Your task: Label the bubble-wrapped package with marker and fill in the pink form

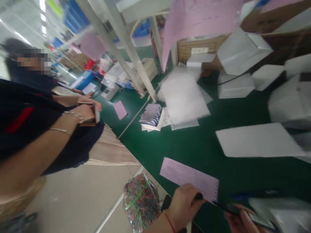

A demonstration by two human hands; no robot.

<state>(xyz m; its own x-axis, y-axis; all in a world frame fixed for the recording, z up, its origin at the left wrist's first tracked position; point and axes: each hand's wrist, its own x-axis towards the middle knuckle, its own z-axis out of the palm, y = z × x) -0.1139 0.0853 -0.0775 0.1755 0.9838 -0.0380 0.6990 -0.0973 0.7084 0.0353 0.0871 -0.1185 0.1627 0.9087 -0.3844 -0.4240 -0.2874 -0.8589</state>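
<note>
My left hand, with a red string at the wrist, is closed at the table's front edge. A small black cap-like piece sticks out between its thumb and finger. My right hand, partly cut off by the lower edge, is closed on a slim black pen-like tool. The tool's thin tip points left, toward my left hand. A flat, dark-edged object lies by my right fingers, blurred. Just beyond my left hand, a pink printed form with punched edges rests on the green table.
Ahead are a stack of cards in a white tray, clear plastic bags, a white sheet and white boxes. A co-worker holds a small box on the left. A wrapped bundle sits below the table edge.
</note>
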